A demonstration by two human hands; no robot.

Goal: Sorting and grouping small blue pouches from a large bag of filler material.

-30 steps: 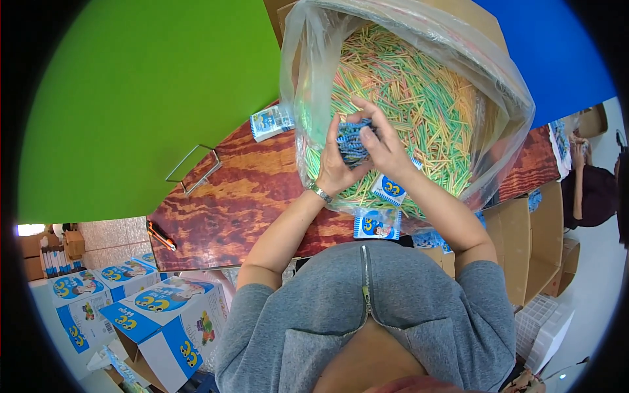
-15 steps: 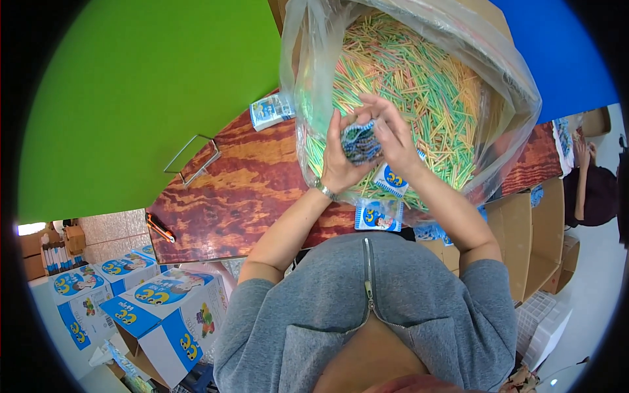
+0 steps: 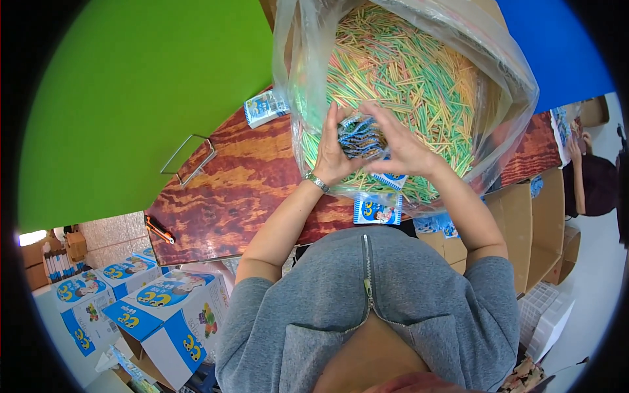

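Closest in, the person's grey zipped top (image 3: 367,281) faces the table (image 3: 223,209). A blue-and-white packet (image 3: 378,209) lies at the table's near edge, and just beyond it a second packet (image 3: 393,181) shows partly under the right hand (image 3: 411,152). The left hand (image 3: 333,157), a metal watch (image 3: 317,182) on its wrist, cups the left side of a bundle of crimped blue wrappers (image 3: 359,139) and holds it. The right hand curves in a wide C about the bundle's right side; whether it presses on it cannot be told. The bundle sits between the hands, above the near side of a large clear plastic bag (image 3: 308,39) full of thin green, yellow and pink sticks (image 3: 419,78).

An orange-and-black cutter (image 3: 159,229) lies by the table's near left corner. Farther along the left edge stands a bent wire frame (image 3: 190,160), and another packet (image 3: 265,108) rests at the far edge, beside the bag. Well off to the right, a co-worker (image 3: 596,187) in a dark top has a hand raised.
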